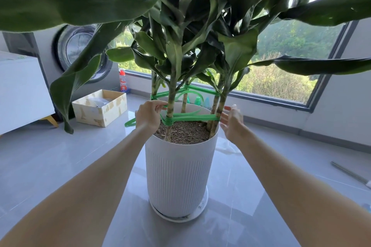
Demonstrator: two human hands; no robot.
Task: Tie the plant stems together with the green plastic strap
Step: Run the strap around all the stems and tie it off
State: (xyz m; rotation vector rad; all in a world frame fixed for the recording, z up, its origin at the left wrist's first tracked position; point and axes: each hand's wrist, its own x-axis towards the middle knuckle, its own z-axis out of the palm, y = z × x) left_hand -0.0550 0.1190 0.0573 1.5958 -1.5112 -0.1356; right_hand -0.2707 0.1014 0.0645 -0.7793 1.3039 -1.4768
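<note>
Flat green plastic strap (196, 118) rings the striped plant stems (172, 94); left hand (148, 115) pinches it, right hand (230, 122) spread, knot seemingly unfinished.

One view only: head cam worn by you, wide-angle, facing forward and down. Close in: your arms run from the lower corners, left hand (148, 115) and right hand (232, 124) mid-frame at the white pot (177, 176). Leaves (80, 2) crowd the top, window (297, 46) ahead at upper right, floor (50, 156) below.
</note>
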